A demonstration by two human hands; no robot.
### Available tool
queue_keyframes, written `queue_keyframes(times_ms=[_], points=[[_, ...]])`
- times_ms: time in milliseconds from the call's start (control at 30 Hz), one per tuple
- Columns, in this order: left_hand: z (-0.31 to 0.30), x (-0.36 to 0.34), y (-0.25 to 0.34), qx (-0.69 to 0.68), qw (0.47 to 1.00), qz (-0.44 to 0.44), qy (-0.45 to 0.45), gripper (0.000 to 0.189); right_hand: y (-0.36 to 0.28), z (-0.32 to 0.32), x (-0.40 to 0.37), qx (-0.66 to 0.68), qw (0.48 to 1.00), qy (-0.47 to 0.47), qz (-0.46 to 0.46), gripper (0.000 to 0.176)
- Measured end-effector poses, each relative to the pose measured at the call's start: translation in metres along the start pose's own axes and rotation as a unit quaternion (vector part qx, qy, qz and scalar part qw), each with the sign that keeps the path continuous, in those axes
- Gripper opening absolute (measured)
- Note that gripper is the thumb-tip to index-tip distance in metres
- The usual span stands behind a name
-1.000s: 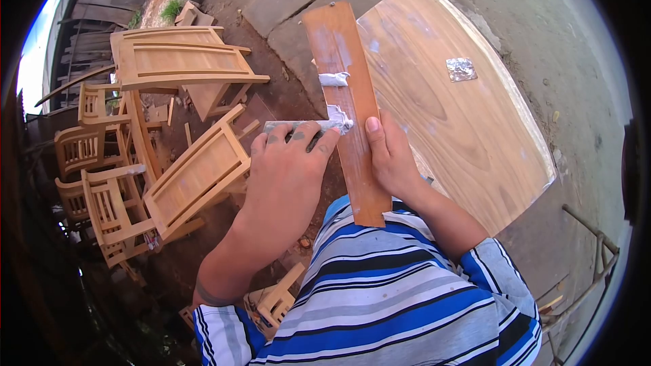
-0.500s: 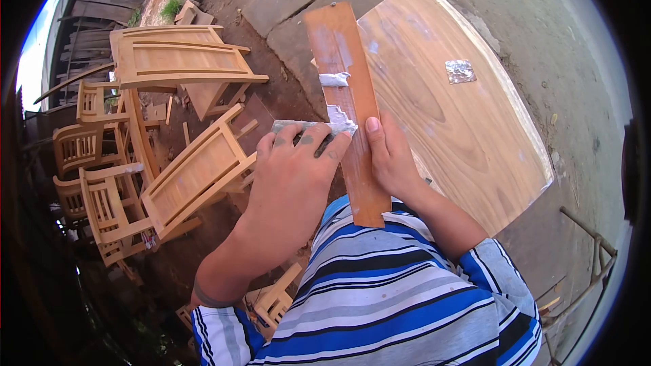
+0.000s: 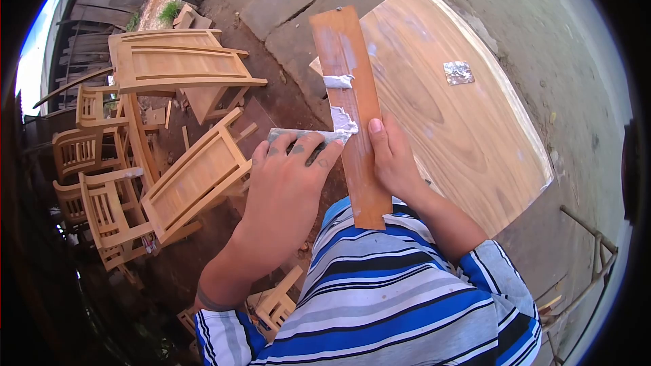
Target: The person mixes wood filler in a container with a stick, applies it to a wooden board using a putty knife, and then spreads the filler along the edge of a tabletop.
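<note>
My right hand [image 3: 397,159] grips the edge of a narrow brown wooden board [image 3: 363,163], thumb lying on its face. The board stands away from my striped shirt, its lower end near my belly. White putty [image 3: 344,120] lies in a lump and a strip across the board's left part. In my left hand [image 3: 288,183] is a flat grey scraper [image 3: 279,133], fingers laid over it. Putty coats the scraper's right end, which meets the board's left edge beside the lump. Part of the scraper is hidden under the fingers.
A large wooden tabletop [image 3: 468,135] with a whitened edge lies at the right, a foil piece [image 3: 458,73] on it. Wooden chairs [image 3: 112,207] and panelled frames [image 3: 193,179] crowd the left. A metal bar frame [image 3: 597,251] stands at the far right.
My left hand and the scraper have shifted slightly left and down, drawing toward the board's left edge. The board's top has tipped a little to the right.
</note>
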State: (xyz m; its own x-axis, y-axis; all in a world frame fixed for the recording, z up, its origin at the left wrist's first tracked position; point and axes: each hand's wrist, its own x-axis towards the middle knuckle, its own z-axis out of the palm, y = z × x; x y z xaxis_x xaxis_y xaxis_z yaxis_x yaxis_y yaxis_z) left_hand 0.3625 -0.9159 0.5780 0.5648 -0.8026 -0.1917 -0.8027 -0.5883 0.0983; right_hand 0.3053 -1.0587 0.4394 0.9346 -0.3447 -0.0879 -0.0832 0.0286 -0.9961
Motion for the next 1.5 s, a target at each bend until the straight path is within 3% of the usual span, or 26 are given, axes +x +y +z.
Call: queue_keyframes(times_ms=[200,300,400,500,633,733,767,900,1033,1133,1200,1267,1367,1500], points=[[-0.005,0.001,0.001,-0.007,1.0,0.01,0.007,0.044,0.003,0.003,-0.001,-0.003,1.0,-0.006,0.002,0.043],[0.0,0.004,-0.009,-0.106,0.994,-0.016,0.034,0.049,0.009,0.005,0.001,0.023,1.0,0.001,0.004,0.045],[0.001,0.001,-0.023,-0.366,0.927,-0.047,0.062,0.054,0.021,0.007,0.005,0.118,0.992,-0.003,0.039,0.047],[0.019,-0.005,-0.022,-0.431,0.891,-0.097,0.109,0.053,0.005,0.004,0.003,0.228,0.966,-0.029,0.121,0.047],[0.047,-0.014,-0.006,-0.382,0.898,-0.024,0.217,0.052,-0.002,0.006,0.001,0.266,0.953,-0.04,0.141,0.047],[0.086,-0.017,-0.007,-0.154,0.935,0.099,0.304,0.054,-0.003,0.011,0.001,0.303,0.937,-0.06,0.16,0.048],[0.109,-0.018,-0.014,-0.173,0.913,0.117,0.352,0.054,-0.005,0.011,0.0,0.307,0.933,-0.075,0.173,0.048],[0.118,-0.039,-0.055,-0.086,0.969,0.013,0.231,0.055,-0.011,0.003,-0.005,0.286,0.921,-0.115,0.238,0.05],[0.086,-0.046,-0.026,-0.149,0.929,0.045,0.334,0.053,-0.013,0.01,-0.011,0.267,0.942,-0.109,0.172,0.051],[0.11,-0.047,-0.019,-0.151,0.918,0.125,0.345,0.051,-0.011,0.013,-0.003,0.272,0.942,-0.115,0.16,0.05],[0.102,-0.051,-0.043,-0.075,0.964,-0.004,0.254,0.056,-0.007,0.01,-0.004,0.224,0.957,-0.101,0.158,0.05],[0.076,-0.047,-0.05,-0.149,0.958,-0.071,0.234,0.06,0.004,0.003,-0.002,0.156,0.979,-0.095,0.094,0.047],[0.025,-0.036,-0.031,-0.216,0.964,-0.047,0.149,0.062,0.018,0.002,-0.001,0.014,0.997,-0.07,-0.015,0.045],[-0.005,-0.012,-0.022,-0.113,0.986,-0.028,0.121,0.058,-0.004,0.008,-0.008,-0.011,0.996,-0.065,-0.053,0.042]])
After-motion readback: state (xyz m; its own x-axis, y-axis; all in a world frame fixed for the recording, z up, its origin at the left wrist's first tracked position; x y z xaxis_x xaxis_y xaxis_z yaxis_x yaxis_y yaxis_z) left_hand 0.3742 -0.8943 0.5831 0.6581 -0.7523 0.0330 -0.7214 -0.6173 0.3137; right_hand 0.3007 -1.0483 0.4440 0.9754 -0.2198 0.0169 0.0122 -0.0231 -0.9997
